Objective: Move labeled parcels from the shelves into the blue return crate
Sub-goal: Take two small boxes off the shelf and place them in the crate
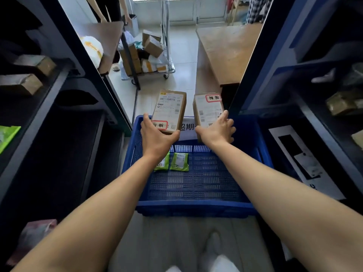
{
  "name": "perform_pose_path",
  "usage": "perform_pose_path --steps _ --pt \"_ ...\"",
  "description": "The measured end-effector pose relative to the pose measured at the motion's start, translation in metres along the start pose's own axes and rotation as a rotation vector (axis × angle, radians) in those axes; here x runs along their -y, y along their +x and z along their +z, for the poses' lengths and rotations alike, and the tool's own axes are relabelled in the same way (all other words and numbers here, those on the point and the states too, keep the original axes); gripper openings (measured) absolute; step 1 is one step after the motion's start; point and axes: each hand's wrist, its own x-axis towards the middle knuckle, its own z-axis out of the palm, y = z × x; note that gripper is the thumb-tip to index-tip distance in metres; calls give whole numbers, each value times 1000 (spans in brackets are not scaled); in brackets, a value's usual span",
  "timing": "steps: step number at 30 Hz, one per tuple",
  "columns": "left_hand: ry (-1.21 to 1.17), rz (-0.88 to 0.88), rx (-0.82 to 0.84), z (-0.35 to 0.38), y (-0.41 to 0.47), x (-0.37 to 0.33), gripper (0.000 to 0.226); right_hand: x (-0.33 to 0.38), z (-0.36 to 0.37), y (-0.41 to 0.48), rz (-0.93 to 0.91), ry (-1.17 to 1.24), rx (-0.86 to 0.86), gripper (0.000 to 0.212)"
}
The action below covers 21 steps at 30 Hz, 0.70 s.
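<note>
My left hand (157, 135) grips a brown cardboard parcel (170, 108) by its near end; it carries a shipping label and a red-bordered sticker. My right hand (218, 130) grips a second brown parcel (207, 108) with the same kind of red-bordered sticker at its far end. I hold both parcels above the far edge of the blue return crate (253, 134), which stands on the floor between the shelves. Two small green packets (178, 161) lie flat on the crate's mesh bottom, the left one partly hidden by my left forearm.
Dark shelving flanks me: the left shelf (64, 79) holds brown boxes (29, 75), the right shelf (306, 107) holds more parcels (343, 103). Ahead stand a cart (151, 55) piled with boxes, wooden tables (225, 50) and a person (110, 8) at the far left.
</note>
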Motion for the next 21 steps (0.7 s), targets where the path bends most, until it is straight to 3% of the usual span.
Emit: perform_pose_path --steps 10,21 --pt "50 -80 28 76 66 73 111 -19 85 91 -2 -98 80 106" --pt "144 -213 84 175 92 263 108 -119 273 153 83 -160 181 106"
